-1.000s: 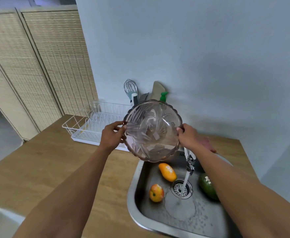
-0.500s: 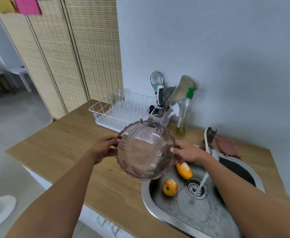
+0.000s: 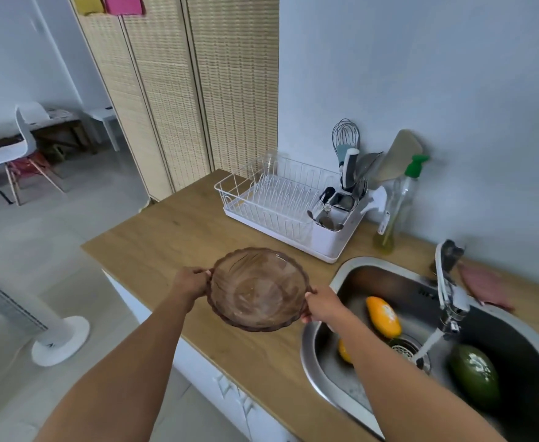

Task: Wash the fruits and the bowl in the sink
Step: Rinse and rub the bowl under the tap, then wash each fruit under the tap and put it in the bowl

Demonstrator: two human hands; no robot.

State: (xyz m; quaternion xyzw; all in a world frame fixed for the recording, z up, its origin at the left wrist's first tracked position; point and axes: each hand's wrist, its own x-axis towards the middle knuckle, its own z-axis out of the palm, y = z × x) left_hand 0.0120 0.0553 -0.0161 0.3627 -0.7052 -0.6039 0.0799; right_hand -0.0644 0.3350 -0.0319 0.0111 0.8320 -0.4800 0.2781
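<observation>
Wooden table (image 3: 178, 237) beside a steel sink (image 3: 322, 371): a person holds a tinted glass bowl (image 3: 258, 290) over the table, left of the sink, left hand (image 3: 190, 282) and right hand (image 3: 320, 306) with fingers clamped on opposite rims. Faucet (image 3: 449, 291) runs over an orange fruit (image 3: 382, 315) and a green fruit (image 3: 473, 374) in the sink.

The right forearm (image 3: 389, 355) hides most of one orange fruit (image 3: 344, 350).

Translucent brown scalloped glass bowl (image 3: 258, 290): upright, opening up, over wooden countertop just left of stainless steel sink (image 3: 317, 352). In basin: elongated yellow-orange fruit (image 3: 382, 316), dark green oval fruit (image 3: 473, 380), small orange fruit (image 3: 344, 350) partly hidden.
</observation>
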